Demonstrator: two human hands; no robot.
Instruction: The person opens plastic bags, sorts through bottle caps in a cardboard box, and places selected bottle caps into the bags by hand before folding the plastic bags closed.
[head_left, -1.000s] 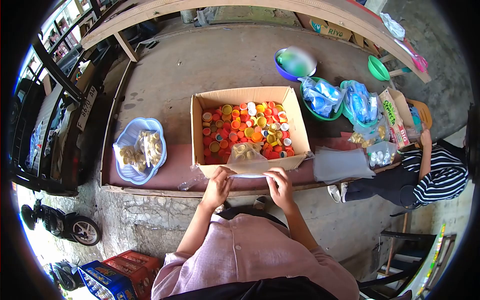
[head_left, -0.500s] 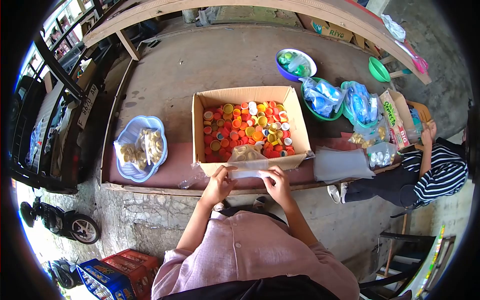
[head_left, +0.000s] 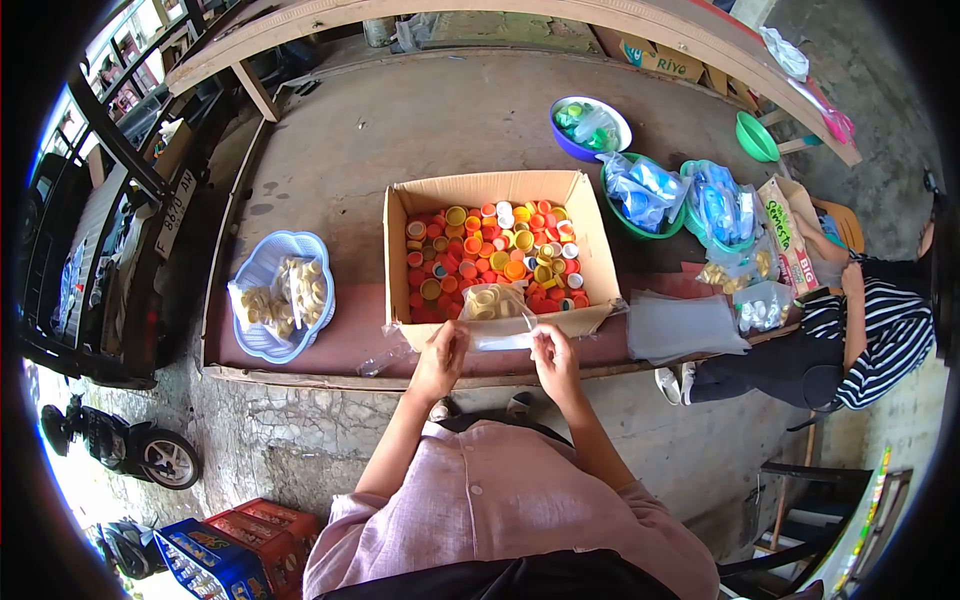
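Between my hands is a clear plastic bag (head_left: pixel 494 303) with tan caps in its lower part, which lies over the near edge of the cardboard box (head_left: pixel 400 260). My left hand (head_left: pixel 441 358) is closed on the left end of the bag's flattened mouth, and my right hand (head_left: pixel 554 357) pinches the right end, so the mouth is stretched between them. Loose bottle caps (head_left: pixel 470 252), mostly red, orange and yellow with a few white, cover the bottom of the box. The bag hides some of them.
A blue plastic basket (head_left: pixel 240 295) with bagged tan caps stands left. Flat plastic bags (head_left: pixel 665 335) lie to the right, near filled basins (head_left: pixel 685 222) and a printed carton (head_left: pixel 790 240). A person in a striped top (head_left: pixel 895 330) is at the far right. The table's front edge (head_left: pixel 330 381) runs before me.
My hands have drawn slightly apart and turned more upright, with the bag's mouth stretched between them. The caps in the bag show more clearly. The other person's arms have moved toward the carton.
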